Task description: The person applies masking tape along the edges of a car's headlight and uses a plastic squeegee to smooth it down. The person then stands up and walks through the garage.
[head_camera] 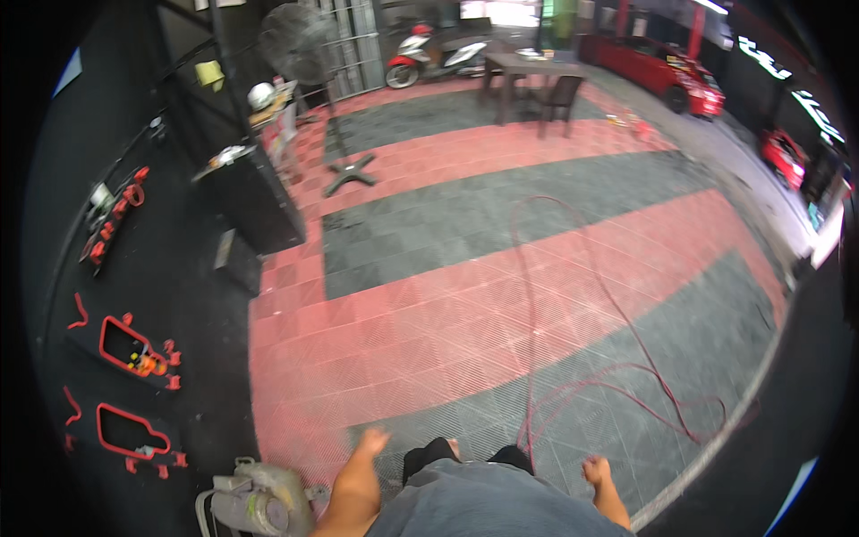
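My left hand (374, 441) hangs at the left of my body, above the red and grey tiled floor (416, 342); it is blurred and I see nothing in it. My right hand (594, 468) hangs at the right with its fingers curled, over the grey tiles, and nothing shows in it. A thin red hose (627, 322) lies in long loops on the floor in front of me and runs back beside my legs. At the lower left, near my left arm, stands a dusty machine with a motor (272, 510).
A pedestal fan (350, 174), a black cabinet (258, 194) and wall racks with red holders (134, 429) are at the left. Further off are a scooter (429, 60), a table (530, 65) with a chair (561, 97) and a red car (698, 87).
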Available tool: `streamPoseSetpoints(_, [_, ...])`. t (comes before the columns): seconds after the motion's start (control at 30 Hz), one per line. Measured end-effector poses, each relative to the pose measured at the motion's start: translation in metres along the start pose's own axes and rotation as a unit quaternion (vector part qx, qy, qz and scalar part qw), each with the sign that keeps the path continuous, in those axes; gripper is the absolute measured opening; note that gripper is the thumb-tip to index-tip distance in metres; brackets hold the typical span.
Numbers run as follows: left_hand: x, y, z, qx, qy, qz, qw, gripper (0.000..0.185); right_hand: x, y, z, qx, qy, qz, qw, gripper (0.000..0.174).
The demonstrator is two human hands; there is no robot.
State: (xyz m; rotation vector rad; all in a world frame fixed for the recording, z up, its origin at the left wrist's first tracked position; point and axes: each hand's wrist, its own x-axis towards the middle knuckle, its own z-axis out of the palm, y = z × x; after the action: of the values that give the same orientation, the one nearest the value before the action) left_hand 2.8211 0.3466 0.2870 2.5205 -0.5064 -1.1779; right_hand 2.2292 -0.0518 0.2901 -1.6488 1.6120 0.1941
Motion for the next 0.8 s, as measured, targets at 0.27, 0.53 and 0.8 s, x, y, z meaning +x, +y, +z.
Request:
streamPoseSetpoints(0.27, [0.197, 0.386, -0.249, -0.099, 0.081, 0.132, 0.983, 0.062, 0.149, -0.134, 0.017, -0.018, -0.133, 0.086, 0.987, 0.027])
streamPoseSetpoints(0.53, [0.396, 0.378, -0.174, -0.002, -0.051, 0.101, 0.994, 0.055, 0.432, -0.328, -0.129, -0.089, -0.05, -0.047, 0.994, 0.035])
streamPoseSetpoints(0.8, [0.548, 0.488, -0.186, 0.011, -0.121, -0.172, 0.978, 0.051, 0.707, -0.65, -0.355, 0.147, 0.245, -0.191, 0.939, 0.038])
